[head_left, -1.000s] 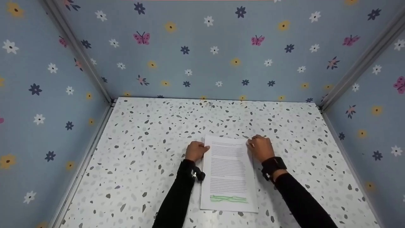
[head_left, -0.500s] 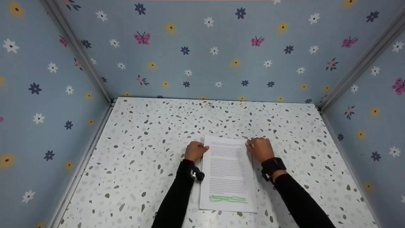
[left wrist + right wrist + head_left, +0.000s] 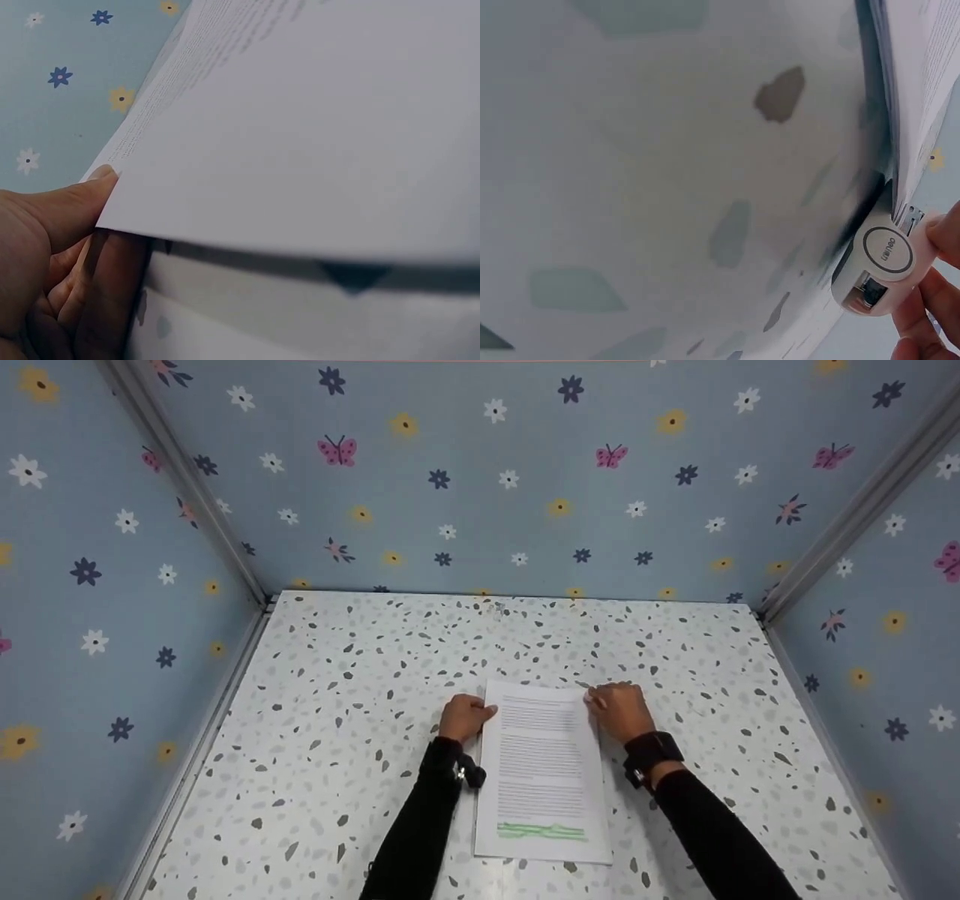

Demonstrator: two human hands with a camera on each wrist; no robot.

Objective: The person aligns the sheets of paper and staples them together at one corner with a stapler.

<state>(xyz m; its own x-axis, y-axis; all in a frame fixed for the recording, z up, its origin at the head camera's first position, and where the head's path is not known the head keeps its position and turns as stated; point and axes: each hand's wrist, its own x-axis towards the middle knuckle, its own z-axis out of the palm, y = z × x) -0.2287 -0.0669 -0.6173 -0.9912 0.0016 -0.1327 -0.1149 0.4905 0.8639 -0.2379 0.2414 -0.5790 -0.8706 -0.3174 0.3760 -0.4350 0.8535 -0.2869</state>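
White stapler, one paper stack, two hands

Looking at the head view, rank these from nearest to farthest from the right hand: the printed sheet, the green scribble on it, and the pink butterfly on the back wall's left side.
From the right hand:
1. Printed sheet: touching, its top right corner is at the hand.
2. Green scribble: near the sheet's bottom edge, toward the person.
3. Pink butterfly: high on the back wall, far left.

Printed text – too small to read.
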